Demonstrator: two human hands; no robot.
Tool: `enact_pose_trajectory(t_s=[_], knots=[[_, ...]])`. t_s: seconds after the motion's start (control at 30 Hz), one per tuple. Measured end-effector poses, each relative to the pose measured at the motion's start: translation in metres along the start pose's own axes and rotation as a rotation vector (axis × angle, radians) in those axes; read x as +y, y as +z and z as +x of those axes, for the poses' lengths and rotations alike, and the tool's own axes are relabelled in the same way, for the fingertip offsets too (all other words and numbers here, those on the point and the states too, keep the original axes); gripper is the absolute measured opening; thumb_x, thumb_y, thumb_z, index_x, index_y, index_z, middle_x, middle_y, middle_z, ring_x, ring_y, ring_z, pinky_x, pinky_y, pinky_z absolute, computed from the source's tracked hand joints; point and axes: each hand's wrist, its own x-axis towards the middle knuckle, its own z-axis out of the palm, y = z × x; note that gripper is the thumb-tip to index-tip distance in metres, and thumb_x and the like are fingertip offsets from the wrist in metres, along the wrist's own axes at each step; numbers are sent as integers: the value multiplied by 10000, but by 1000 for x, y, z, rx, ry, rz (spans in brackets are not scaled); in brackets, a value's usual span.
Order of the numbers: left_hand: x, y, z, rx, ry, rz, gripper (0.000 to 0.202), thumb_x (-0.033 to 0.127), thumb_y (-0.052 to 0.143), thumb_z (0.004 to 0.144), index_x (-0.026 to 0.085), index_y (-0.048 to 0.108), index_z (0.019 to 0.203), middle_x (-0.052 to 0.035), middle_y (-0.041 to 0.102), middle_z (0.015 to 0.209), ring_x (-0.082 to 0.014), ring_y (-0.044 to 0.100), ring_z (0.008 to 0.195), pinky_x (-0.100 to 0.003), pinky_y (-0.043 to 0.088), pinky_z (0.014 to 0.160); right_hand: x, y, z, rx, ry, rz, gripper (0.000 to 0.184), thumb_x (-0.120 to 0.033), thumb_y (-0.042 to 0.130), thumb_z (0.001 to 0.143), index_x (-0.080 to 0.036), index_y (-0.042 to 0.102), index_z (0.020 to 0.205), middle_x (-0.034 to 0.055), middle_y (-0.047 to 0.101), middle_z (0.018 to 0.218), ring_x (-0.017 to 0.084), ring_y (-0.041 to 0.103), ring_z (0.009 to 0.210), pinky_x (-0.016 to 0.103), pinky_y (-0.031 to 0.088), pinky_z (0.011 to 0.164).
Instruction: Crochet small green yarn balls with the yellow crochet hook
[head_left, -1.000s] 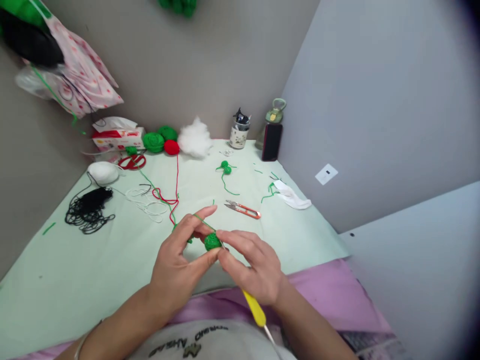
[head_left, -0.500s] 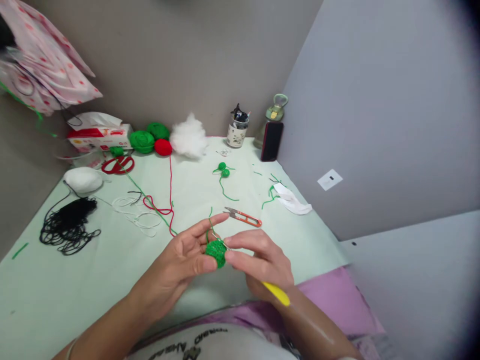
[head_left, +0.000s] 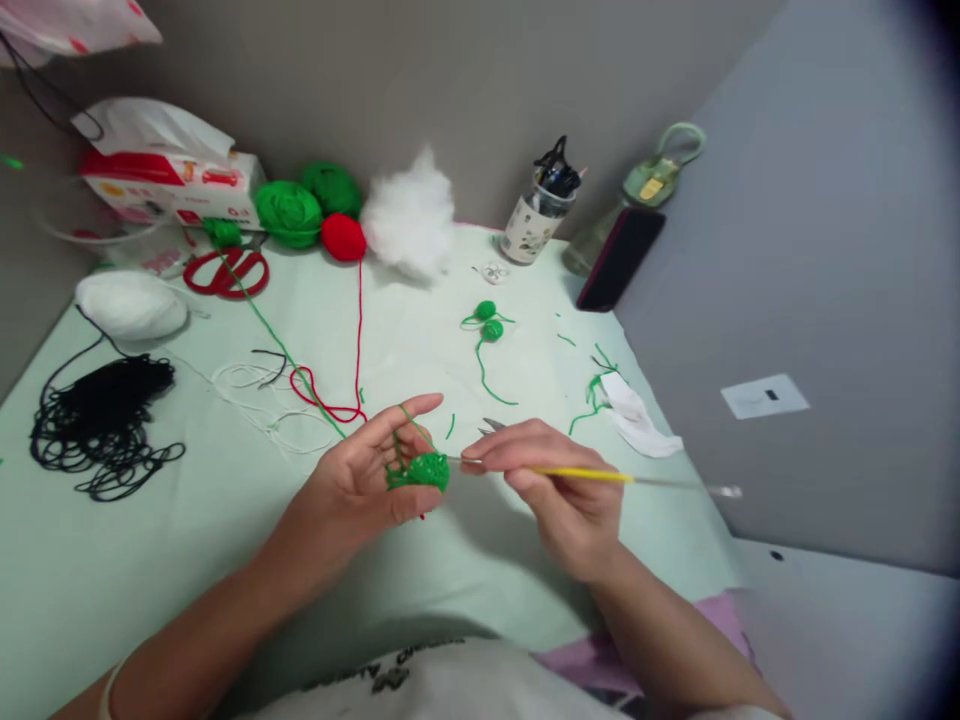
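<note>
Pinched between the thumb and fingers of the left hand [head_left: 367, 488], a small green crocheted piece [head_left: 429, 472] sits near the middle of the scene, above the pale table [head_left: 420, 370]. The right hand [head_left: 566, 495] closes its thumb and fingertips on a crochet hook [head_left: 585, 474], whose handle end points right; the metal tip meets the right edge of the piece (whether it sits inside a loop is too small to tell). Green yarn [head_left: 417, 427] passes over the raised left index finger and down to the work, so the piece looks unfinished: a compact, rounded form is made, yet the strand appears uncut and the stitching seems to be midway. How many stitches remain cannot be told.

Farther off, right of the middle, 2 small green balls [head_left: 492, 330] lie together with loose yarn tails, apparently completed and set aside. The snips [head_left: 491, 427], partly hidden by the right hand, lie unused. White stuffing [head_left: 411, 215] rests at the far side, touched by neither hand; whether the held piece contains any does not show. Fastening off, by the look of it, is not yet done.
</note>
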Motion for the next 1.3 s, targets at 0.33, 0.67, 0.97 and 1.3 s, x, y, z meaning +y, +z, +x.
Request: enact_pose_trajectory(t_s=[0.33, 0.67, 0.97, 1.3], knots=[[-15, -19, 16, -43, -148, -86, 342, 323, 676, 932, 327, 773, 1260, -30, 644, 875, -184, 633, 766, -308, 474, 661, 51, 10, 16, -6, 685, 763, 177, -347, 716, 941, -196, 756, 858, 9, 763, 734, 111, 657, 532, 235, 552, 548], [-23, -27, 29, 7, -85, -108, 385, 307, 696, 948, 325, 724, 1331, -41, 681, 1030, -208, 643, 974, -341, 479, 862, 51, 21, 4, 187, 703, 706, 102, -342, 782, 903, -255, 831, 921, 17, 802, 864, 111, 718, 692, 228, 589, 676], [-32, -21, 27, -3, -118, -93, 476, 262, 815, 845, 364, 732, 1303, -34, 720, 1037, -208, 653, 1001, -344, 504, 858, 53, 28, 4, 192, 767, 753, 118, -365, 787, 902, -259, 829, 934, 14, 809, 806, 87, 697, 654, 189, 577, 658], [-31, -16, 28, -15, -225, -192, 464, 231, 789, 828, 369, 759, 1270, -27, 769, 1016, -214, 679, 1022, -311, 521, 798, 62, 26, -5, 110, 434, 405, 175, -247, 660, 996, -292, 810, 1073, 30, 783, 928, 126, 686, 736, 277, 563, 688]])
